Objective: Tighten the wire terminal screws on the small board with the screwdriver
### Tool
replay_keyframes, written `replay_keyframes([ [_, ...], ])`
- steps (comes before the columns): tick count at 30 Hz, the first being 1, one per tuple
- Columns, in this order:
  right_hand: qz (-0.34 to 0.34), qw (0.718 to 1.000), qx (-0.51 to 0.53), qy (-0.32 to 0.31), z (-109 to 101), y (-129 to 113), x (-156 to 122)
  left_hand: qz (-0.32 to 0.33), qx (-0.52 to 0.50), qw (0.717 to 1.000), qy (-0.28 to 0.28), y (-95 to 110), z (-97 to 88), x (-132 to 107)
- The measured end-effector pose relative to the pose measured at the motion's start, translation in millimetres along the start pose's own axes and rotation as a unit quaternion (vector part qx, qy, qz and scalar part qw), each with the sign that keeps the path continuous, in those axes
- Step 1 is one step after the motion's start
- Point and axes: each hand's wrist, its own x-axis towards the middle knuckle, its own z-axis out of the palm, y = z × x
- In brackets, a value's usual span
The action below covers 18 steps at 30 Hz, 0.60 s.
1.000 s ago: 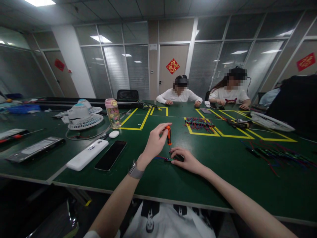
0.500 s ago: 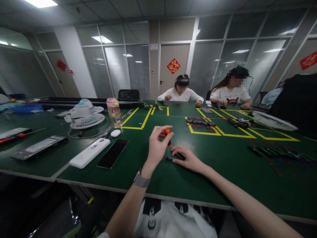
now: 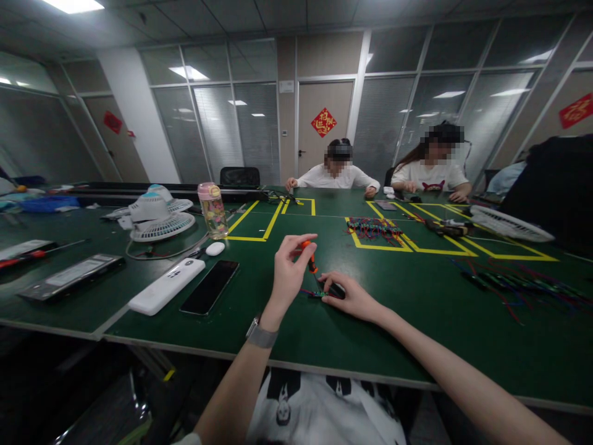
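My left hand (image 3: 291, 267) is closed around the orange-and-black handle of a screwdriver (image 3: 312, 262), index finger stretched over its top. The screwdriver leans, its handle to the left and its shaft running down toward my right hand (image 3: 349, 296). Under the fingertips of that hand lies a small green circuit board (image 3: 317, 295) with thin red and blue wires, pressed against the green table (image 3: 287, 334). A black piece (image 3: 338, 290) shows beneath the right fingers; its kind is unclear. Whether the screwdriver's tip touches the board cannot be made out.
Left of my hands lie a black phone (image 3: 210, 287), a white power bank (image 3: 167, 286) and a white oval case (image 3: 215, 249). Beyond stand a bottle (image 3: 213, 211) and white fans (image 3: 162, 225). Wired boards lie in piles (image 3: 374, 230) ahead and right (image 3: 523, 281). Two people sit opposite.
The screwdriver's handle has swung a little left with my left hand, so it tilts more. My right hand stays nearly in place. A person opposite has moved one hand outward.
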Motion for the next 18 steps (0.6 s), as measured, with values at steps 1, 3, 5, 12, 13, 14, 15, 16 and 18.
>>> replay_keyframes([
  [1,0.001,1.000,0.000,0.000,0.0,0.0,0.0,0.004,0.007,1.000,0.006,-0.1,-0.3,0.0],
  [3,0.002,1.000,0.001,-0.001,-0.1,0.1,0.1,-0.001,-0.004,1.000,-0.001,-1.0,-0.7,0.3],
  [5,0.003,1.000,0.002,0.000,-0.3,0.1,0.2,-0.029,-0.059,0.997,-0.031,-2.7,-0.9,0.9],
  [12,0.004,1.000,0.001,0.001,-0.7,-0.4,-0.3,-0.095,-0.166,0.980,-0.048,-6.8,-1.2,2.9],
  [13,0.004,1.000,0.002,0.001,-0.5,-0.2,-0.3,-0.077,-0.135,0.987,-0.036,-5.8,-1.0,2.4],
  [14,0.004,1.000,0.002,0.002,-0.3,0.0,-0.3,-0.056,-0.094,0.994,-0.024,-4.3,-0.6,1.6],
  [15,0.004,1.000,0.003,0.003,-0.1,0.3,-0.2,-0.032,-0.048,0.998,-0.012,-2.4,-0.2,0.4],
  [16,0.003,1.000,0.005,0.003,0.1,0.5,-0.1,-0.006,-0.002,1.000,0.002,-0.5,0.3,-0.8],
  [18,0.003,1.000,0.006,0.004,0.0,0.4,0.2,0.040,0.064,0.997,0.013,2.5,1.4,-3.3],
])
